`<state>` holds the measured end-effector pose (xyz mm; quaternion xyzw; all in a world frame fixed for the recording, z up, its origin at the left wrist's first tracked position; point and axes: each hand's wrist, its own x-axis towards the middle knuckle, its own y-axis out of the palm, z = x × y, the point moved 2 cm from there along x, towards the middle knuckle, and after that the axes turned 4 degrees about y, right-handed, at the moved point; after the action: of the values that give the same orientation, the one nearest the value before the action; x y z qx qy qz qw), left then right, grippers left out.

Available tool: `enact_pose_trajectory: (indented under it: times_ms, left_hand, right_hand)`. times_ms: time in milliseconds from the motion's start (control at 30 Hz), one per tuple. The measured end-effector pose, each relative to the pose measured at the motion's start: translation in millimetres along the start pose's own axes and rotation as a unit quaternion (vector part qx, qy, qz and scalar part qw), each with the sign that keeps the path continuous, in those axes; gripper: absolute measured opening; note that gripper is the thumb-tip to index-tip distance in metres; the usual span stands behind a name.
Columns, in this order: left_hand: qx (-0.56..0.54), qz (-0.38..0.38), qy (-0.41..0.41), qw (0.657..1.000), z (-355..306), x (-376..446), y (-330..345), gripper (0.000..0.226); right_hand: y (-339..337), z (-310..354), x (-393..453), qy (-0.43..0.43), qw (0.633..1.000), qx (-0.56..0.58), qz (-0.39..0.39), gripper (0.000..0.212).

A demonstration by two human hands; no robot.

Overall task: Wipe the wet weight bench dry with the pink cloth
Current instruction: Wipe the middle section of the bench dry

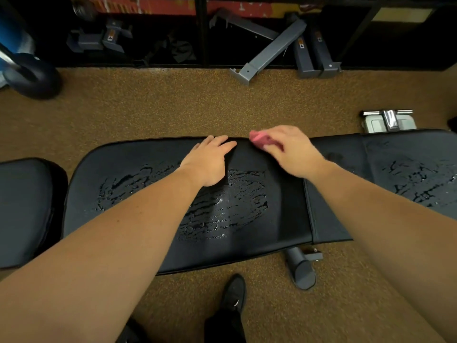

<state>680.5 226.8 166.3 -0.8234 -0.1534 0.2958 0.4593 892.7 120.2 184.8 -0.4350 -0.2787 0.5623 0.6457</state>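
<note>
My right hand [290,151] grips the pink cloth [259,140] in curled fingers at the far edge of the bench [138,157]. My left hand [210,159] lies flat beside it, fingers straight on the pad. Water beads cover the bench's middle (and its right section). Shoe [233,294] on the carpet [173,107] below.

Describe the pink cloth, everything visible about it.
The pink cloth is small, soft-looking and bunched into a wad, only partly visible under the right hand, whose curled fingers grip it. It sits at the far edge of the black padded weight bench, apparently touching the pad. The left hand rests flat beside it, apart from it. Its full size and shape are hidden.
</note>
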Motion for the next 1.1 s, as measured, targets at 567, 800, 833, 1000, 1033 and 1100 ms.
enact_pose_trajectory:
  times_ms: [567,800,833,1000,1033,1100]
  left_hand:
    - [-0.04,0.04,-0.027,0.998,-7,-4,-7,0.076]
    - [-0.014,0.065,-0.032,0.997,-11,-8,-9,0.076]
    - [-0.004,0.06,-0.031,0.998,-11,-10,-9,0.074]
    - [0.024,0.054,-0.033,0.998,-12,-24,-7,0.068]
    - [0.028,0.053,-0.032,0.998,-13,-27,-7,0.068]
    - [0.031,0.055,-0.031,0.997,-13,-30,-7,0.069]
  right_hand:
    - [27,-7,-80,-0.101,0.991,-0.039,0.078,0.058]
    - [42,6,-130,-0.104,0.99,-0.031,0.095,0.058]
    - [45,8,-138,-0.104,0.989,-0.028,0.098,0.058]
    - [54,27,-174,-0.085,0.989,0.007,0.122,0.063]
    - [55,31,-179,-0.08,0.989,0.015,0.123,0.064]
    - [55,34,-186,-0.073,0.988,0.031,0.129,0.065]
